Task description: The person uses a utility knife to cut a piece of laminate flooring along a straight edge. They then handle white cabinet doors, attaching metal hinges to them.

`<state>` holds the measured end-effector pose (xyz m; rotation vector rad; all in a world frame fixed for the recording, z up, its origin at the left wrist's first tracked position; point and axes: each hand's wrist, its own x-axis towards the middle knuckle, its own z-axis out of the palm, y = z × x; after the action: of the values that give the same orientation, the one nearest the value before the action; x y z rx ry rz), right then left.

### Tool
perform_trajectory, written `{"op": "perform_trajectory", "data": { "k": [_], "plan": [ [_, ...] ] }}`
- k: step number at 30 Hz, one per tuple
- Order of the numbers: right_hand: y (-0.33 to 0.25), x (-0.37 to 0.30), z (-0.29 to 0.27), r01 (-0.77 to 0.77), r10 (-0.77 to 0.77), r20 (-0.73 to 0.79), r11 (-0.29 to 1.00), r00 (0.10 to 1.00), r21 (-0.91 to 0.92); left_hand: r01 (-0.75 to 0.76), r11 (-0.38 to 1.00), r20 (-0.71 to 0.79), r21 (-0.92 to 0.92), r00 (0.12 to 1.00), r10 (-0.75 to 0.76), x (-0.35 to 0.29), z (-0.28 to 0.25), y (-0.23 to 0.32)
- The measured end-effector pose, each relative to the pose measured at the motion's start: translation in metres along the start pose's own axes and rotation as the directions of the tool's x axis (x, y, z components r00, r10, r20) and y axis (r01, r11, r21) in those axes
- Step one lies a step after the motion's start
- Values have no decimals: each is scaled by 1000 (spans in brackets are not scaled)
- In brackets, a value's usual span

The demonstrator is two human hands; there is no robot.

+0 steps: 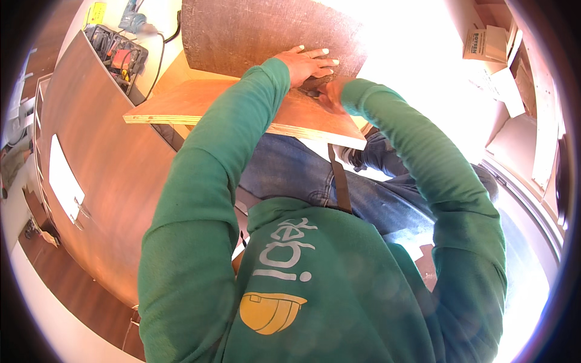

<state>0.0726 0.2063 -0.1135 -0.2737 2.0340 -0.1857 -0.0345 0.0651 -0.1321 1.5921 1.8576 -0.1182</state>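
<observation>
My left hand [310, 64] lies with its fingers stretched out across a dark brown panel [254, 36] that stands at an angle. Below it a plywood board [206, 100] with a pale layered edge extends toward me; the two meet close to my hands. My right hand [334, 95] is curled low over the board, near that joint. At its fingertips is a small dark, metallic-looking piece [311, 93], partly covered and too small to name. Green sleeves cover both my arms.
A large brown wood panel [103, 169] fills the left side, with a white sheet [65, 178] on it. Beyond lie an open tool case [121, 57], a blue power tool [133, 21] and a black cable [158, 69]. A cardboard box [486, 43] stands far right.
</observation>
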Motion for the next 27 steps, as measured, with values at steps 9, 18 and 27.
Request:
{"op": "perform_trajectory", "data": {
  "k": [9, 18, 27],
  "plan": [
    [39, -111, 8, 95, -89, 35, 975, 995, -202, -27, 998, 14, 61, 1000, 26, 1, -1, 7],
    [-6, -38, 0, 62, 22, -184, 895, 983, 441, -65, 988, -12, -139, 998, 64, 15, -10, -17],
    [-21, 70, 14, 111, -13, -352, 960, 936, 257, -116, 986, -24, -117, 993, 114, 16, -21, -16]
  ]
}}
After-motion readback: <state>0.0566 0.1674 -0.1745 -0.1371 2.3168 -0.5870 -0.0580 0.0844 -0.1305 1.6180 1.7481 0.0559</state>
